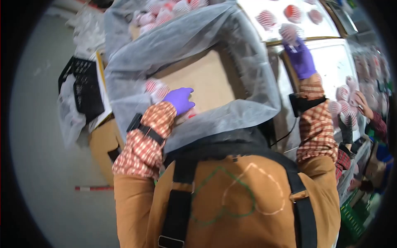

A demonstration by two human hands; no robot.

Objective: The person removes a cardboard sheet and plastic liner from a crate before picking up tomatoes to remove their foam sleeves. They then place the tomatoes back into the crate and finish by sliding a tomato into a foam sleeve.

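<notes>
A purple glove covers my left hand (180, 100), which is over the near left part of a box lined with grey plastic (186, 45). Its fingers are apart, and a net-wrapped fruit (156, 89) lies beside it. Something red and white shows just below the fingers. Brown cardboard (206, 78) forms the flat surface inside the liner. Up at the right, my right hand (300, 58), also gloved in purple, has its fingers around a net-wrapped fruit (290, 33) at the edge of a white tray (264, 6).
More wrapped fruits (165, 12) fill a lined box at the top. A black crate (84, 89) and cardboard (101, 144) stand at left. At right, a co-worker's hand (363, 104) touches wrapped fruits (343, 93) beside a white surface (331, 58). A green crate (351, 219) is lower right.
</notes>
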